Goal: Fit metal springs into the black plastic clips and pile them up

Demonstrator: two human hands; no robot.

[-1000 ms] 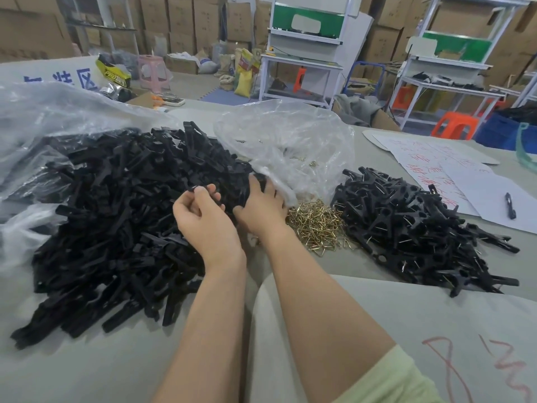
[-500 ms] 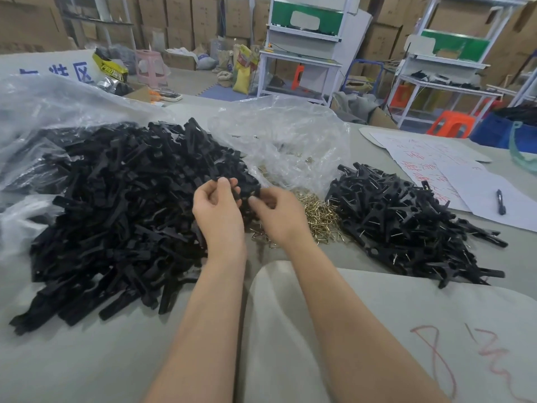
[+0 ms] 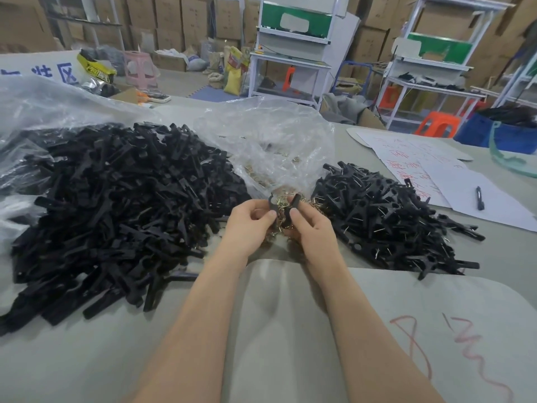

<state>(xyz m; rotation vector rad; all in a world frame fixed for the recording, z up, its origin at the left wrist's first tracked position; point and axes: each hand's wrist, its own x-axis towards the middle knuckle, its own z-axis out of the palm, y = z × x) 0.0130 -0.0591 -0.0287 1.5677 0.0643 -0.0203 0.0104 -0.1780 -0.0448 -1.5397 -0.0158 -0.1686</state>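
My left hand (image 3: 250, 225) pinches one black clip half (image 3: 272, 205) and my right hand (image 3: 312, 229) pinches another black clip half (image 3: 292, 207); the two pieces stand side by side between my thumbs. Under them lies a heap of brass-coloured springs (image 3: 280, 222), partly hidden by my fingers. A big pile of loose black clip halves (image 3: 116, 205) covers the left of the table. To the right sits a smaller pile of assembled clips (image 3: 386, 216) with metal spring ends showing.
A crumpled clear plastic bag (image 3: 267, 141) sits behind the springs, and another clear bag (image 3: 35, 112) lies at far left. White sheets with red writing (image 3: 421, 170) and a black pen (image 3: 479, 198) lie at right. Grey table (image 3: 290, 330) stretches toward me.
Both hands left the big pile and moved right, over the springs. They now hold two clip halves up between the thumbs.
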